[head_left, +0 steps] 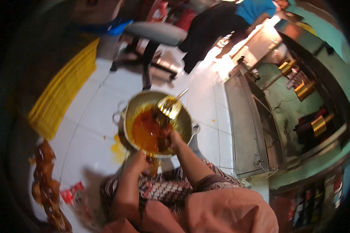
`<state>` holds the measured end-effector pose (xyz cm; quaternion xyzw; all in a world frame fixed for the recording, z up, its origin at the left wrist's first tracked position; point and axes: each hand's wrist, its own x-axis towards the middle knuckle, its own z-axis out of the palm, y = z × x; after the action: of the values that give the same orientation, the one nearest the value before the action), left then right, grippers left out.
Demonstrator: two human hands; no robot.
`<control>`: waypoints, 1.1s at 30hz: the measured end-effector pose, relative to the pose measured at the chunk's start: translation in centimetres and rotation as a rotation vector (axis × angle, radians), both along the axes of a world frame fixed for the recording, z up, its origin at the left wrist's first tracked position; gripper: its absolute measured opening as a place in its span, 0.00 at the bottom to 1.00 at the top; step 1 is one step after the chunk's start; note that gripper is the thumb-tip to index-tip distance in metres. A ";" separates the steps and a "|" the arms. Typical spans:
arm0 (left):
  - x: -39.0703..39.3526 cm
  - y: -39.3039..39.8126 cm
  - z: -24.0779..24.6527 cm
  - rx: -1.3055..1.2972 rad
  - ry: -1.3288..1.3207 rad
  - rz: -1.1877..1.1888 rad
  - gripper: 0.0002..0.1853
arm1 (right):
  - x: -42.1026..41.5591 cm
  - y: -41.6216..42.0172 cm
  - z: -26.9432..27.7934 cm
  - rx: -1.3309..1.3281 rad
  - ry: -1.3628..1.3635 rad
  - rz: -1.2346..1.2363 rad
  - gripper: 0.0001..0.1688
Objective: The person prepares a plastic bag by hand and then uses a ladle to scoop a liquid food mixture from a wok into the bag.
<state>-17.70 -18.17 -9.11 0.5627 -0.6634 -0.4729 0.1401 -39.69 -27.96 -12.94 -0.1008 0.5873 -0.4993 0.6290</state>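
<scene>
A large metal wok (158, 123) with looped side handles stands low in front of me, with orange-red sauce or oil (145, 132) in it. A shiny metal ladle or spatula (170, 107) lies across its far right part. My right hand (173, 138) reaches into the near right of the wok, at some dark, blurred food or thing; its exact grip is unclear. My left hand (142, 161) is closed at the near rim, over a brown glossy thing (153, 167) that shows just below the rim.
On the tiled floor lie a yellow plastic crate (65, 90), a red-printed plastic packet (73, 193) and a row of brown glossy items (46, 177). Yellow spills (116, 150) mark the tiles. A chair (156, 32) and a person (215, 26) are beyond; a metal cabinet (245, 125) stands right.
</scene>
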 end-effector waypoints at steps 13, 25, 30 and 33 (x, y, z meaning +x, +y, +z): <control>-0.3 1.2 0.1 0.010 0.091 0.056 0.17 | 0.1 1.3 1.2 0.176 0.088 0.000 0.09; -0.1 0.8 1.9 0.072 0.094 0.051 0.16 | -0.9 -2.3 -3.4 0.118 0.286 -0.030 0.10; 0.1 0.9 1.5 0.126 0.110 0.096 0.15 | 1.7 -1.8 -1.8 0.178 0.143 -0.013 0.07; -0.1 0.8 1.0 0.090 0.157 0.086 0.15 | 1.9 -2.0 -1.9 0.163 0.081 0.034 0.04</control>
<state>-17.78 -17.33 -8.13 0.5577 -0.6036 -0.5384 0.1864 -37.80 -29.92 -14.80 -0.0796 0.6492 -0.4346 0.6192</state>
